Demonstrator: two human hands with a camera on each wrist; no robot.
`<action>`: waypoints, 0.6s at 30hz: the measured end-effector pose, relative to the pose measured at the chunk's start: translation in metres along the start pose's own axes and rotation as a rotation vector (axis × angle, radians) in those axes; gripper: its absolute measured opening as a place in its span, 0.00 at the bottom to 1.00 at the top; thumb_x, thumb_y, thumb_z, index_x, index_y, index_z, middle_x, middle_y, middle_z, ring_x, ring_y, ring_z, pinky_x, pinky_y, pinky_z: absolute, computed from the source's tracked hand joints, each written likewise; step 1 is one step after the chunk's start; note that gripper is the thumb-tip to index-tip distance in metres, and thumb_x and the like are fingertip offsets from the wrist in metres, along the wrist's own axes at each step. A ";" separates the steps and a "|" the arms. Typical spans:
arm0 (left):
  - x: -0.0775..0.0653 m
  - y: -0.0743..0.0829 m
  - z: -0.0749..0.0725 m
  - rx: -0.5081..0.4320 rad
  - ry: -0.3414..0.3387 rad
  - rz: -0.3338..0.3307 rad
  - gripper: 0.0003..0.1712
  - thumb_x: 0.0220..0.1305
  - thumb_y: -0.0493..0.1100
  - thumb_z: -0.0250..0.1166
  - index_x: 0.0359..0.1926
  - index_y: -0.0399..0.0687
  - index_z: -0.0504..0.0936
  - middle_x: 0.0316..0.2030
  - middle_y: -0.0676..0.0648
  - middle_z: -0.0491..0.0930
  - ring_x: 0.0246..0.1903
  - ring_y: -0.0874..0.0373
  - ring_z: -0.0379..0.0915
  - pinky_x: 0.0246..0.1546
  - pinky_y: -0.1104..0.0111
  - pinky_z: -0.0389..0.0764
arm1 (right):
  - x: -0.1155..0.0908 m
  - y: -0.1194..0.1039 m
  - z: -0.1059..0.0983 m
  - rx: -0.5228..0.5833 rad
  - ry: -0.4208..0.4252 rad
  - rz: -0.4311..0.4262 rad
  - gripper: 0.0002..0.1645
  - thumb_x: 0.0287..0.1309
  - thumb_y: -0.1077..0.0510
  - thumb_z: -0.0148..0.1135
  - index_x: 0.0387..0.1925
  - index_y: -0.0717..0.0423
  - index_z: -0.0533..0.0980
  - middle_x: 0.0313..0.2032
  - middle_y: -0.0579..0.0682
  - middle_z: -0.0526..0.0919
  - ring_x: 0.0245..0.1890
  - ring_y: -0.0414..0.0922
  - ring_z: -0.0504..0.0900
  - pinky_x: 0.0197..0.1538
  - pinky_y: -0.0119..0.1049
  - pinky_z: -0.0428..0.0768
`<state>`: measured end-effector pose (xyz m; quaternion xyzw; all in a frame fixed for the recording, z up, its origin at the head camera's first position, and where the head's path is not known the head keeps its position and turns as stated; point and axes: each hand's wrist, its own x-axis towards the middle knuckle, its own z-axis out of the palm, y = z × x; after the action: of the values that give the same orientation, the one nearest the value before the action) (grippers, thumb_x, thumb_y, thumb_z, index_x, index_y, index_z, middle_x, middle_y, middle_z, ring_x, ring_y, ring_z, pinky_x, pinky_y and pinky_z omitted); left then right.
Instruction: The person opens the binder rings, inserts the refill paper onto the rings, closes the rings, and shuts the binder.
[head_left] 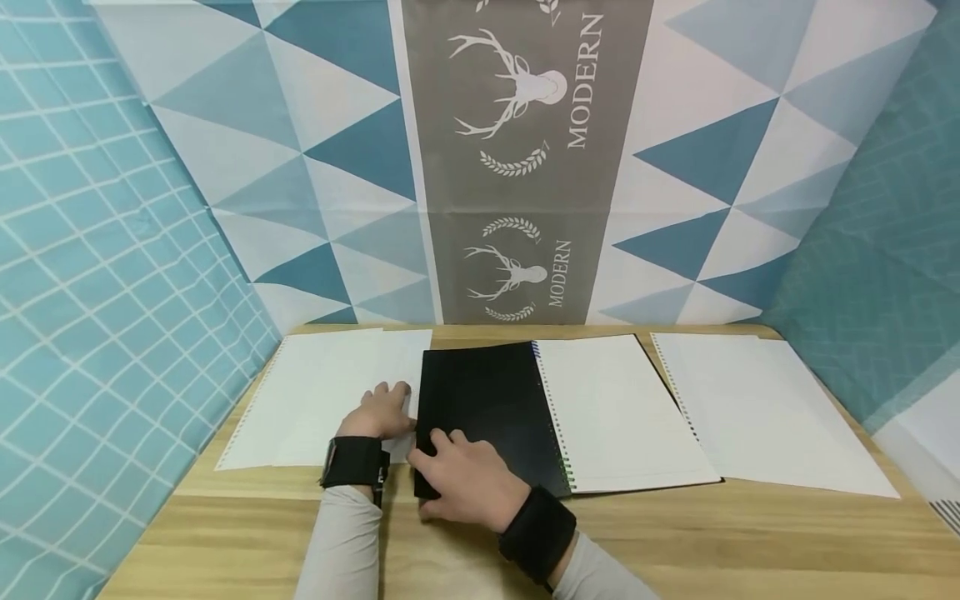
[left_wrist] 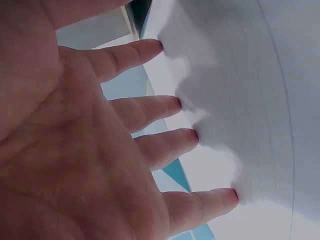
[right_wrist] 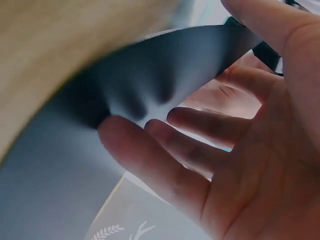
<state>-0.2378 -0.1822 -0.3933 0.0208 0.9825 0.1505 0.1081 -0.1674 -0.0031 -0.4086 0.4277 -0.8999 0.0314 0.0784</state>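
An open spiral notebook lies mid-table, its black cover (head_left: 483,408) folded out to the left and a white page (head_left: 618,417) to the right. A few coils (head_left: 567,473) show along its spine, blue at the top and green at the bottom. My left hand (head_left: 377,414) rests on white sheets (head_left: 322,400) left of the notebook, thumb close by the cover's left edge. In the left wrist view its fingertips (left_wrist: 187,136) touch the paper, fingers spread. My right hand (head_left: 474,483) lies over the cover's lower left corner. Its straight fingers (right_wrist: 155,160) touch the cover in the right wrist view.
More white sheets (head_left: 765,408) with a punched edge lie right of the notebook, partly against its right side. The wooden table (head_left: 675,542) meets a patterned cloth backdrop (head_left: 525,167) behind and a blue gridded cloth (head_left: 97,292) at left.
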 end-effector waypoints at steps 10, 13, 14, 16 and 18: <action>-0.002 0.001 -0.001 -0.031 0.031 -0.057 0.33 0.61 0.48 0.67 0.63 0.40 0.69 0.63 0.26 0.62 0.61 0.27 0.57 0.47 0.30 0.69 | 0.002 -0.004 0.011 -0.020 0.016 0.018 0.35 0.54 0.31 0.64 0.58 0.45 0.75 0.54 0.58 0.76 0.47 0.52 0.76 0.28 0.38 0.82; -0.003 0.001 0.000 -0.035 0.037 -0.070 0.32 0.61 0.49 0.67 0.62 0.41 0.69 0.63 0.27 0.63 0.61 0.28 0.58 0.46 0.29 0.69 | 0.000 -0.003 0.002 0.053 -0.069 0.018 0.39 0.57 0.34 0.63 0.64 0.48 0.70 0.60 0.60 0.73 0.54 0.54 0.74 0.37 0.41 0.84; -0.003 0.002 0.000 -0.037 0.039 -0.075 0.32 0.61 0.49 0.67 0.62 0.41 0.69 0.63 0.27 0.63 0.61 0.28 0.58 0.46 0.29 0.68 | -0.002 -0.001 -0.004 0.087 -0.108 0.028 0.41 0.56 0.34 0.64 0.66 0.48 0.69 0.61 0.60 0.72 0.56 0.54 0.74 0.40 0.42 0.84; -0.002 0.002 0.001 -0.039 0.045 -0.081 0.32 0.60 0.49 0.68 0.61 0.41 0.69 0.62 0.28 0.64 0.61 0.29 0.58 0.46 0.28 0.68 | -0.007 0.006 -0.020 0.135 -0.178 0.060 0.43 0.55 0.35 0.65 0.67 0.46 0.66 0.61 0.56 0.74 0.55 0.52 0.74 0.42 0.44 0.83; -0.001 0.004 0.002 -0.039 0.052 -0.083 0.32 0.60 0.49 0.68 0.61 0.41 0.68 0.61 0.29 0.65 0.59 0.30 0.59 0.46 0.28 0.68 | -0.016 0.018 -0.038 0.168 -0.234 0.126 0.43 0.52 0.36 0.68 0.66 0.45 0.67 0.57 0.53 0.77 0.52 0.49 0.76 0.40 0.45 0.83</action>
<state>-0.2363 -0.1781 -0.3941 -0.0262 0.9819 0.1652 0.0892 -0.1676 0.0253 -0.3738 0.3760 -0.9223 0.0616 -0.0653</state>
